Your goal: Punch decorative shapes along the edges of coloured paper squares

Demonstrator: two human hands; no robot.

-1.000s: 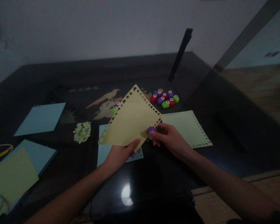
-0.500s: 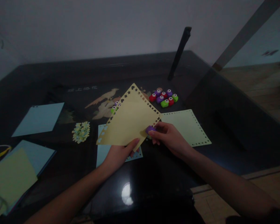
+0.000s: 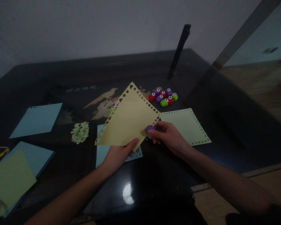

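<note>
My left hand [image 3: 121, 156] pinches the near corner of a yellow sheet of paper [image 3: 128, 118], thumb on top, holding it tilted above the table. Heart and star holes run along the sheet's two far edges and part of its right edge. Between the thumb and fingers of my right hand [image 3: 166, 134] is a purple craft punch [image 3: 150, 129], set at the sheet's lower right edge. Beneath the yellow sheet, a blue sheet [image 3: 102, 154] with punched edges lies partly hidden. A pale green sheet [image 3: 180, 123] with a punched border rests beyond my right hand.
Several red, purple and green punches [image 3: 165, 102] sit at the back; others are half hidden behind the yellow sheet. Left of it are a heap of paper cutouts [image 3: 80, 132], a blue sheet [image 3: 38, 120] and stacked sheets [image 3: 12, 178]. A dark post [image 3: 179, 51] rises behind.
The view has shifted slightly. Both hands keep their holds, and the punch stays at the same edge of the yellow sheet.
</note>
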